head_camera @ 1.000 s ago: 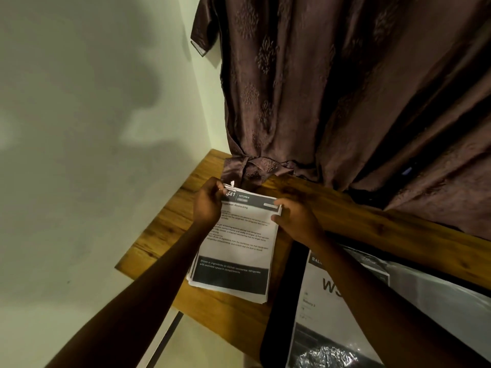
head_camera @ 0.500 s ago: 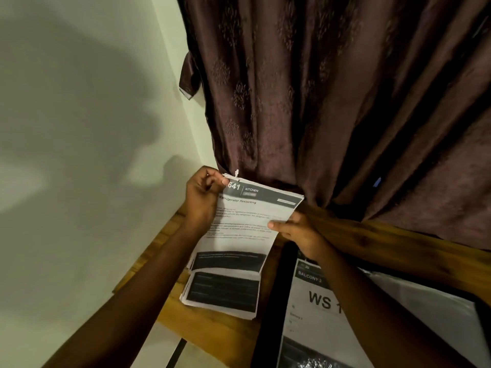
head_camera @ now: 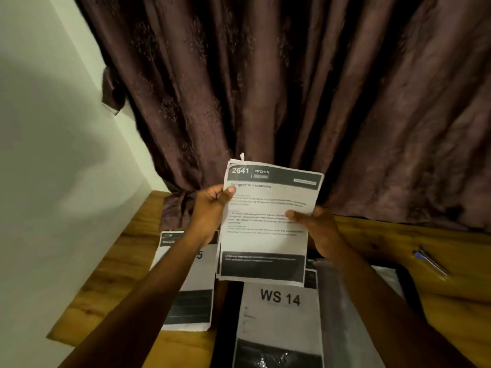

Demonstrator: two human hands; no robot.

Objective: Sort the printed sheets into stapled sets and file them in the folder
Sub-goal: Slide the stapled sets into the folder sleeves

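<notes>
Stack (head_camera: 186,296): printed sheets lying at the tabletop's (head_camera: 111,282) left edge, partly under the left forearm; left hand (head_camera: 210,208): thumb and curled fingers pinching the left margin of the set (head_camera: 268,224); set: sheets headed "2641 KITCHEN", held upright above the tabletop; right hand (head_camera: 318,229): thumb on the set's face, fingers behind; folder (head_camera: 345,301): open at the near edge, "WS 14" sheet (head_camera: 279,314) inside; pen (head_camera: 430,261): toward the right edge; curtain (head_camera: 292,88): behind.

matt paper sheets (head_camera: 268,221), grained wood table (head_camera: 398,240), brocade curtain (head_camera: 265,88)
</notes>
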